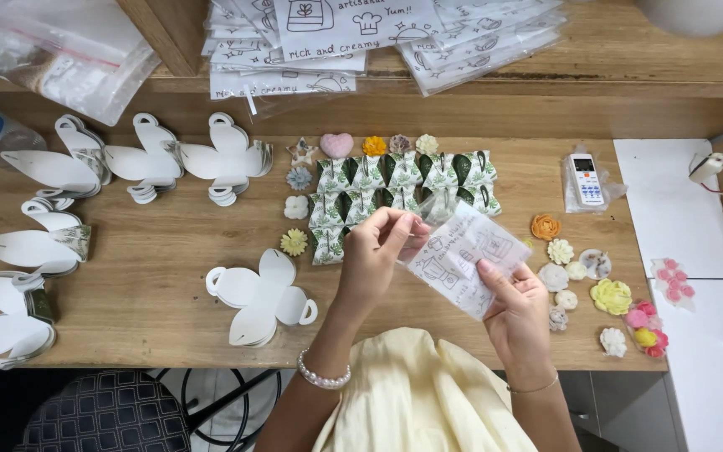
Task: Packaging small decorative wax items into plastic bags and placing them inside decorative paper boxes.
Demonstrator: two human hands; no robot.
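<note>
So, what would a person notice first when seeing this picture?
First, the two hands at centre: the left hand and the right hand hold a clear printed bag between them. Behind it lie rows of green leaf-patterned packets, and flat white cut-out box blanks are spread over the left of the wooden table.

A white beaded pearl bracelet (323, 374) is worn on the left wrist. A thin gold chain bracelet (534, 387) is seen on the right. A pale yellow fabric garment (416, 393) is worn.
</note>
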